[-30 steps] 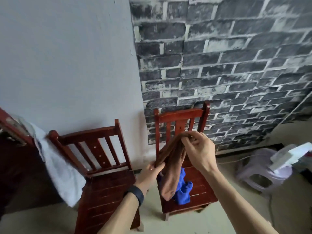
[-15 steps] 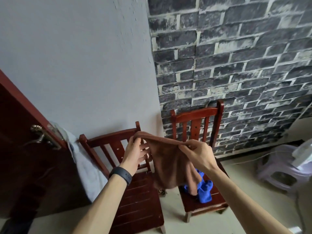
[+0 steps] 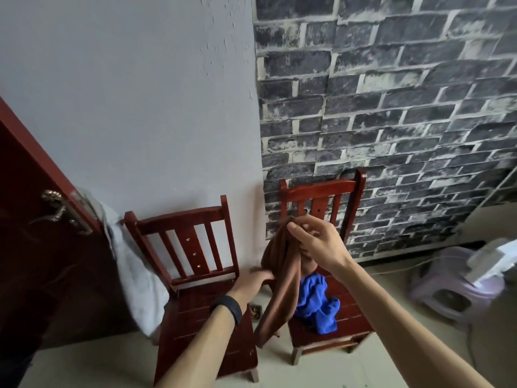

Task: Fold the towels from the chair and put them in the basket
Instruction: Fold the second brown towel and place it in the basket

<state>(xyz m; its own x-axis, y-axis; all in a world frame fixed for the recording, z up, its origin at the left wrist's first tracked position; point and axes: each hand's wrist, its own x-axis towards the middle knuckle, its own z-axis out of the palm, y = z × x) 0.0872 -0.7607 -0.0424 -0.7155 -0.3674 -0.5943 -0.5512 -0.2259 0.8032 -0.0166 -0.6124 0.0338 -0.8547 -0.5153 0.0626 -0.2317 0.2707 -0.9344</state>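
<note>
**Brown towel held up before 2 red chairs**

A black wristband (image 3: 228, 308) circled the left wrist. The left hand (image 3: 253, 284) reached with fingers stretched out to the left edge of the brown towel (image 3: 282, 275). Motion blur hid whether they gripped it. The right hand (image 3: 317, 243) pinched the towel's top between thumb and curled fingers. The cloth hung bunched in a long drape, covering the gap between the 2 wooden chairs.

A crumpled blue towel (image 3: 317, 302) lay on the seat of the right chair (image 3: 321, 190), its left part hidden behind the brown towel. The left chair (image 3: 179, 219) stood just beside it.

A white cloth (image 3: 134, 275) hung by the dark red door (image 3: 28, 247) at left. At right, a pale purple stool (image 3: 444, 275) carried a white object (image 3: 492, 256), near the brick-patterned wall (image 3: 391, 107).
</note>
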